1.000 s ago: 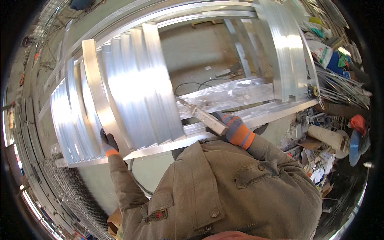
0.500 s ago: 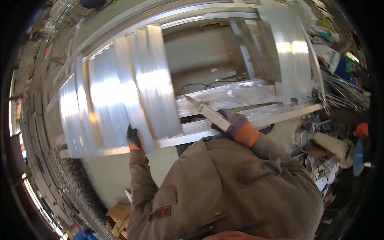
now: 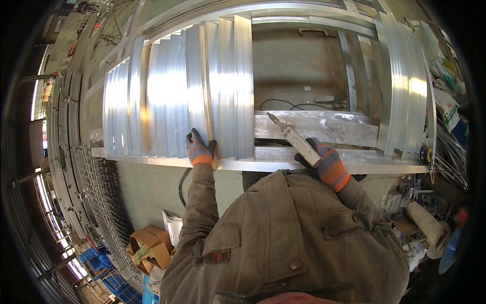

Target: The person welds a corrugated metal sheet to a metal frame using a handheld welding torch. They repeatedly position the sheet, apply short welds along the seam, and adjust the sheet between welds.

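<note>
Head view: left hand (image 3: 201,151) spread on metal strip (image 3: 195,86), perhaps steadying it; right hand (image 3: 328,163) grips pale tool (image 3: 302,146), aimed outward.

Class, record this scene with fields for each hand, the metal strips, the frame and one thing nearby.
Left hand: gloved, at the near ends of the metal strips
Right hand: gloved, around a long, narrow tool
Strip layout: two groups, left and right, across the frame
Frame type: metal, bare of strips between the groups
Nearby: cardboard box, lower left

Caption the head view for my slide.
Gloved left hand touches long silvery metal strips; gloved right hand holds a narrow, pale, pointed tool.
</note>
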`<state>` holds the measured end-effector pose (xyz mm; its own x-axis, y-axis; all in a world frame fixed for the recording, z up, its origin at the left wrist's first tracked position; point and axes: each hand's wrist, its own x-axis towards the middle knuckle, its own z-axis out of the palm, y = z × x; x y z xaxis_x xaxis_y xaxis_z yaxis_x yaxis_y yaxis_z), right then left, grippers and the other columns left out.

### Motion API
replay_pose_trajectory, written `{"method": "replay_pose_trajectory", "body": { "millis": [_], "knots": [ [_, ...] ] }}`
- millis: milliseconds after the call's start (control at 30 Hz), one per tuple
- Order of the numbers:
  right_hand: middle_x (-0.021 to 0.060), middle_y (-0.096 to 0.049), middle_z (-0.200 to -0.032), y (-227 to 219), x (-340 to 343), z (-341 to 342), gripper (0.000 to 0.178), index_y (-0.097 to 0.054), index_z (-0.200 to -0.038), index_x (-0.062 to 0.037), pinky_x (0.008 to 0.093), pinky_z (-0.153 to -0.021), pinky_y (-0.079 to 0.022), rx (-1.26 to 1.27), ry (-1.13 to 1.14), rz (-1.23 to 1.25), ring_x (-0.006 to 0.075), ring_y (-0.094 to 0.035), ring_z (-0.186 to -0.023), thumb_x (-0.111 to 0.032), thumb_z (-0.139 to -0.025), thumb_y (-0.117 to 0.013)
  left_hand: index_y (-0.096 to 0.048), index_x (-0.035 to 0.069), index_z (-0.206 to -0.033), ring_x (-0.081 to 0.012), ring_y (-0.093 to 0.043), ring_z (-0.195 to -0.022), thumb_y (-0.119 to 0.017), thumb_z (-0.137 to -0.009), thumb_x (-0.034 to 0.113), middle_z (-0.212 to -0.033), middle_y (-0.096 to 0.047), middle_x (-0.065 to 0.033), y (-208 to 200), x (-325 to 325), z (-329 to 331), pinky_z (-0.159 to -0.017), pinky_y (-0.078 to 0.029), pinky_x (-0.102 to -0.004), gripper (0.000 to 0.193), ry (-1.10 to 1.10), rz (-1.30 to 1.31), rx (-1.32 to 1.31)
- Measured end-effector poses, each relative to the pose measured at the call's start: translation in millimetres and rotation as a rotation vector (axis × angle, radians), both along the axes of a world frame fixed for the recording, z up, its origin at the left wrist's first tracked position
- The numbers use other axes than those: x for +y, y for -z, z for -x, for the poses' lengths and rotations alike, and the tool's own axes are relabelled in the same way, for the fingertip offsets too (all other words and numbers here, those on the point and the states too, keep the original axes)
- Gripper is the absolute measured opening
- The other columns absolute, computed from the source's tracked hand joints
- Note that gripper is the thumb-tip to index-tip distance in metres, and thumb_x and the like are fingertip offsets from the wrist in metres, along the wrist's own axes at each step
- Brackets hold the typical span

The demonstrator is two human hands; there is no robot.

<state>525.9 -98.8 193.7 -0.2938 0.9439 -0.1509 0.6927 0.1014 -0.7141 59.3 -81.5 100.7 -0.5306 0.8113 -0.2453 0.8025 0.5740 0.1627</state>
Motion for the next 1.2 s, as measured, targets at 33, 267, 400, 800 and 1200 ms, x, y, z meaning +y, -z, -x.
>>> {"method": "replay_pose_trajectory", "body": {
  "millis": [33,267,400,800,1200],
  "knots": [
    [0.0193,-0.078,-0.103,0.5,0.8,-0.4,0.047,-0.068,-0.126,-0.0093,0.0516,-0.074,-0.060,-0.002,-0.002,-0.002,0.0455,-0.076,-0.092,-0.043,-0.100,-0.086,-0.042,0.009,-0.174,-0.0405,-0.052,-0.155,-0.098,-0.085,0.040,-0.175,-0.045,-0.0232,0.7,1.0,7.8,-0.128,-0.047,-0.0460,0.110,0.000,-0.026,-0.072],
    [0.0182,-0.075,-0.111,6.2,1.8,-3.4,0.046,-0.069,-0.128,-0.0092,0.0520,-0.075,-0.060,0.004,-0.049,-0.038,0.0447,-0.076,-0.095,-0.044,-0.102,-0.083,-0.068,0.006,-0.150,-0.0347,-0.081,-0.105,-0.070,-0.104,0.025,-0.119,-0.084,-0.0204,7.1,-2.8,63.6,-0.092,-0.062,-0.0469,0.050,-0.137,-0.253,-0.034],
    [0.0190,-0.076,-0.110,8.7,0.2,-6.5,0.047,-0.069,-0.128,-0.0085,0.0525,-0.076,-0.060,-0.030,-0.038,-0.014,0.0446,-0.076,-0.095,-0.046,-0.102,-0.083,-0.067,0.000,-0.148,-0.0394,-0.078,-0.118,-0.073,-0.106,0.033,-0.131,-0.079,-0.0269,7.4,-9.1,49.7,-0.104,-0.060,-0.0486,0.054,-0.233,-0.376,-0.269],
    [0.0207,-0.079,-0.104,2.5,-4.4,-12.0,0.048,-0.069,-0.126,-0.0085,0.0539,-0.077,-0.061,-0.039,0.021,-0.116,0.0460,-0.077,-0.092,-0.048,-0.102,-0.082,-0.068,-0.008,-0.148,-0.0306,-0.072,-0.128,-0.083,-0.104,0.034,-0.140,-0.077,-0.0242,23.0,-2.8,-117.3,-0.113,-0.055,-0.0415,0.062,-0.205,-0.311,-0.909],
    [0.0213,-0.079,-0.103,-0.5,-5.3,-14.8,0.050,-0.069,-0.127,-0.0098,0.0547,-0.074,-0.060,-0.081,0.028,-0.074,0.0460,-0.077,-0.091,-0.050,-0.101,-0.083,-0.069,-0.009,-0.146,-0.0312,-0.074,-0.123,-0.082,-0.104,0.038,-0.137,-0.078,-0.0243,53.9,22.9,-148.4,-0.110,-0.056,-0.0399,0.064,-0.157,-0.268,-0.920]
  ]
}}
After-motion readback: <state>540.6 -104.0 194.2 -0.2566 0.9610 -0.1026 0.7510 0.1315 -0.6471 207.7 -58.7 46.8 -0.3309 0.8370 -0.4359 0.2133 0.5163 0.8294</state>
